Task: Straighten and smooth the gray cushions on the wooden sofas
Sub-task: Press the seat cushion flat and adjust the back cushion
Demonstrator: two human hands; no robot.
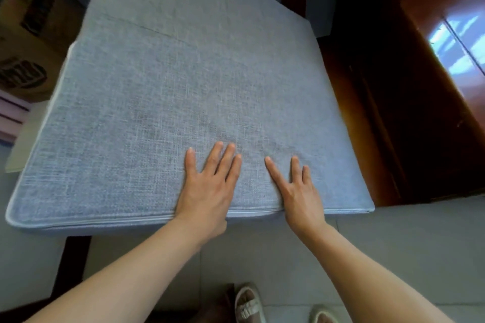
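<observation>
Two cardboard boxes (25, 42) at far left carry dark print too blurred to read. The gray seat cushion (168, 102) lies on the wooden sofa (372, 123); left hand (210, 186) and right hand (299, 191) press flat near its front edge, fingers straight, gripping nothing.

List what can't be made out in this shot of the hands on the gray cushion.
Head view only:
- Sofa frame under the gray cushion: covered by the cushion.
- Left hand thumb: tucked below the front edge.
- Cardboard box print: blurred, cut by the left edge.
- Sandals: cropped at the bottom edge.
- Right hand pressure: cannot tell.
</observation>
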